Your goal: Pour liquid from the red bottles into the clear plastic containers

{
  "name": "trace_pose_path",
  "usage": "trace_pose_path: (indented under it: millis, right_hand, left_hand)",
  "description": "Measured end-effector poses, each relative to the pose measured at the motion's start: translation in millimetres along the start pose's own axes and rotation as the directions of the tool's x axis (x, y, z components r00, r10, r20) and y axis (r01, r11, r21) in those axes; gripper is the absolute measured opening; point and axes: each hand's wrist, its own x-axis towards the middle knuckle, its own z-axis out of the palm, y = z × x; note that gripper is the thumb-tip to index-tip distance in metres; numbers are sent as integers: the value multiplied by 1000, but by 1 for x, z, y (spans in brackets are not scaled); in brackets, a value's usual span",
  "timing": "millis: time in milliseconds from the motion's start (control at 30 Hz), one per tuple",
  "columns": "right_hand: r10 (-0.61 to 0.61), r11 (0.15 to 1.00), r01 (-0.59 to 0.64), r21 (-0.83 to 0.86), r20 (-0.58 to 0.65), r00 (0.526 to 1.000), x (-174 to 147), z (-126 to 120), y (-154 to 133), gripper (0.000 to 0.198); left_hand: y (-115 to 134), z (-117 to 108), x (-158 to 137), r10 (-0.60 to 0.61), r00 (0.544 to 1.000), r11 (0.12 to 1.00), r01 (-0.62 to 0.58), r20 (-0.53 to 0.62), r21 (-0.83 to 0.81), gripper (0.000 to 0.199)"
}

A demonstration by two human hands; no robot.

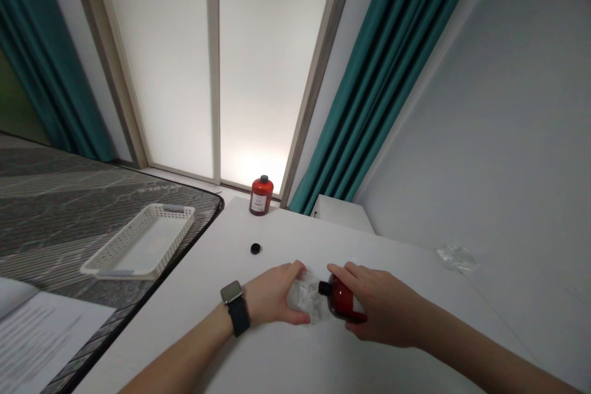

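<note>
My right hand (pixel 385 308) is wrapped round a dark red bottle (pixel 342 298) with a black neck and a pale label. The bottle lies tilted nearly on its side, its neck pointing left. In my left hand (pixel 274 295), between the thumb and fingers, is a crinkled clear plastic piece (pixel 310 300); its exact kind is hard to make out. The bottle's neck comes right up to this plastic; whether they touch is unclear. Beyond my left hand a black cap (pixel 255 249) lies on the white table (pixel 221 332). A second red bottle (pixel 260 196), black-capped and labelled, stands upright farther back.
Left of the table, a white perforated basket (pixel 159 268) rests on a grey patterned surface (pixel 60 209), with an open book (pixel 50 338) nearer me. Crumpled clear plastic (pixel 456 257) lies at the right. A white cabinet (pixel 344 212) stands behind the table, beside the teal curtain (pixel 378 74).
</note>
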Motion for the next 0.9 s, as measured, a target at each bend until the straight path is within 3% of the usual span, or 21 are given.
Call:
trace_pose_path:
  millis: [900]
  right_hand:
    - [-13,1000,14,19,-10,1000,0,0,1,82]
  left_hand:
    - [1,0,-1,-1,1000,1000,1,-6,6,63]
